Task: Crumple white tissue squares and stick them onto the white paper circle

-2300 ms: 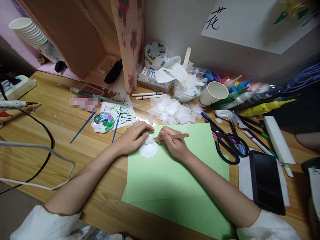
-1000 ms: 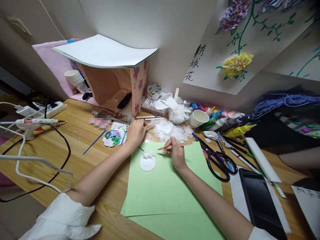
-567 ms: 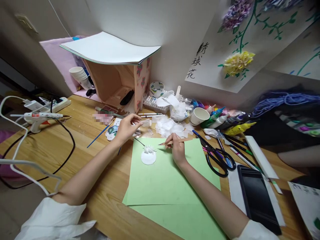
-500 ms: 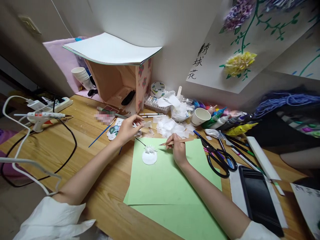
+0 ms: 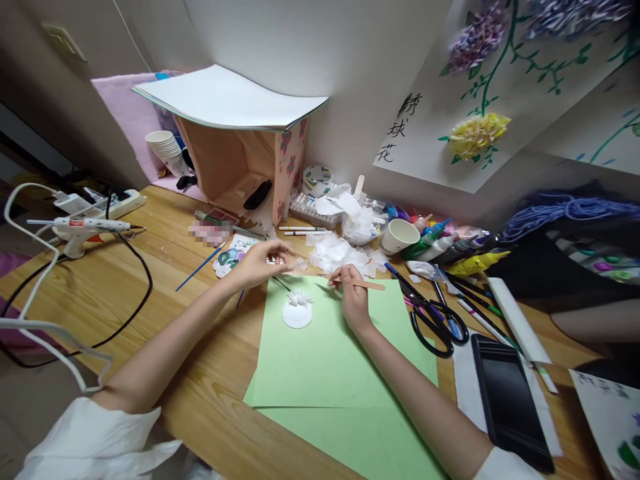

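My right hand [image 5: 354, 299] is closed around a flat wooden stick [image 5: 370, 285], over the upper right of the light green paper [image 5: 325, 373]. Up at the paper's top left edge, my left hand [image 5: 263, 263] is bent with its fingertips close together; whatever they hold, if anything, is too small to name. Below that hand, a white round disc [image 5: 297, 316] lies on the green paper, with white frilly pieces [image 5: 300, 298] along its top. A heap of small white paper pieces [image 5: 335, 252] sits just beyond the green paper.
Black scissors [image 5: 434, 325] and a black tray [image 5: 513, 393] lie on the right. Behind stand a paper cup [image 5: 400, 237] and paint bottles [image 5: 430, 237]. A glue gun [image 5: 83, 230] with cables is at left, beside a pink box [image 5: 235, 160] further back.
My left hand has shifted slightly down, and its fingers have curled inward. The wooden stick in my right hand has tilted, its right end lower. The view has moved slightly.
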Demonstrator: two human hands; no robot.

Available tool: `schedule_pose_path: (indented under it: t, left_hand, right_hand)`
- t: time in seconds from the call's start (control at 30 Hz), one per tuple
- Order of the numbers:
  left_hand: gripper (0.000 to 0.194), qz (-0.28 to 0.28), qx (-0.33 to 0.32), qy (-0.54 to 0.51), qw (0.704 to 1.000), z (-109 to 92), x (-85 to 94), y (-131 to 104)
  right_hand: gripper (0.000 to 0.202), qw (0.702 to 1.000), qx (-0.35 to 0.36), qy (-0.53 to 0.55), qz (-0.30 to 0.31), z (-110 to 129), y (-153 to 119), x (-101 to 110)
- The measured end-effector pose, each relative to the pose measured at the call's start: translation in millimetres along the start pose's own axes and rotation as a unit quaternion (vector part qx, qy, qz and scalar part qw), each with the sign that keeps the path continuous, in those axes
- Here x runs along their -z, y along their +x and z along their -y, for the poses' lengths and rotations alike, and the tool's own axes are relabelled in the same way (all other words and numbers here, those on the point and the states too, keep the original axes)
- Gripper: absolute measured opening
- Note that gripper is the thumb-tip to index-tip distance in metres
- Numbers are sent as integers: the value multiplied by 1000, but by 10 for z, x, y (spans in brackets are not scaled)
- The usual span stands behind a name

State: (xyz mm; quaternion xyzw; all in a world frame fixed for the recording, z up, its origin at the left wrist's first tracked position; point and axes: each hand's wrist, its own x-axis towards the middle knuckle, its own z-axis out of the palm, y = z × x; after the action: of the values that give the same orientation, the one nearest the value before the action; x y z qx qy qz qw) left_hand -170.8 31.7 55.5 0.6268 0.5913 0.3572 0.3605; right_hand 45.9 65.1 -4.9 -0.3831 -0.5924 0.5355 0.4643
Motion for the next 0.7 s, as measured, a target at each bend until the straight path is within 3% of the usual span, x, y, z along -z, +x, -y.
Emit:
schedule_pose_path:
  t: [0.13,0.23,0.47,0.7]
  left_hand:
    - [34,180,57,-70,980,54,78,-265]
    - [35,239,83,-90,963,148,56,-370]
    - [29,181,40,15,983,236,-60,-327]
    - [28,129,-18,97,987,219,-97,-291]
  right_hand:
    - [27,997,52,-26,52,20,-90,13]
    - [29,982,124,-68,122,48,-205,-7]
    - [24,932,243,-130,236,110,-343,-142]
    - [15,886,296,-235,267,93,-288,-274]
